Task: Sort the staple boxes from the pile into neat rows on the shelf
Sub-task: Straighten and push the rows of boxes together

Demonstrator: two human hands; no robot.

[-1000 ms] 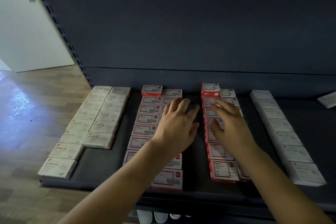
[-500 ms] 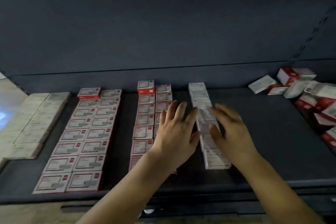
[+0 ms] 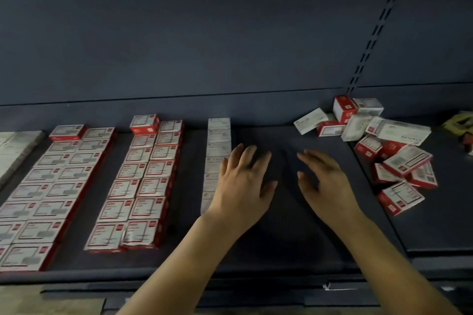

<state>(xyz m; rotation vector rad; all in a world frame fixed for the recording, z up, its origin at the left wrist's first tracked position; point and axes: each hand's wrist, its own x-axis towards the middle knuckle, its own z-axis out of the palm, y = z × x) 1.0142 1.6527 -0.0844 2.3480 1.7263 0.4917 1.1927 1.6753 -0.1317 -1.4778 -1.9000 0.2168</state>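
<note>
A loose pile of red-and-white and plain white staple boxes (image 3: 391, 151) lies at the right of the dark shelf (image 3: 286, 238). Red-and-white boxes stand in double rows at the left (image 3: 58, 186) and centre (image 3: 143, 181). A single row of white boxes (image 3: 217, 146) runs front to back beside them. My left hand (image 3: 243, 184) hovers with fingers spread, its edge over the white row's near end. Palm down, my right hand (image 3: 325, 184) sits above bare shelf, fingers relaxed. Neither hand holds a box.
More white boxes (image 3: 18, 146) lie in rows at the far left edge. A yellowish object (image 3: 460, 123) sits at the far right behind the pile. The dark back panel (image 3: 230, 33) rises behind the shelf. A slotted upright (image 3: 378, 28) runs up at the right.
The view has swung right: the rows have slid left and the pile has come fully into sight. Both hands have travelled right, from the red rows past the white row.
</note>
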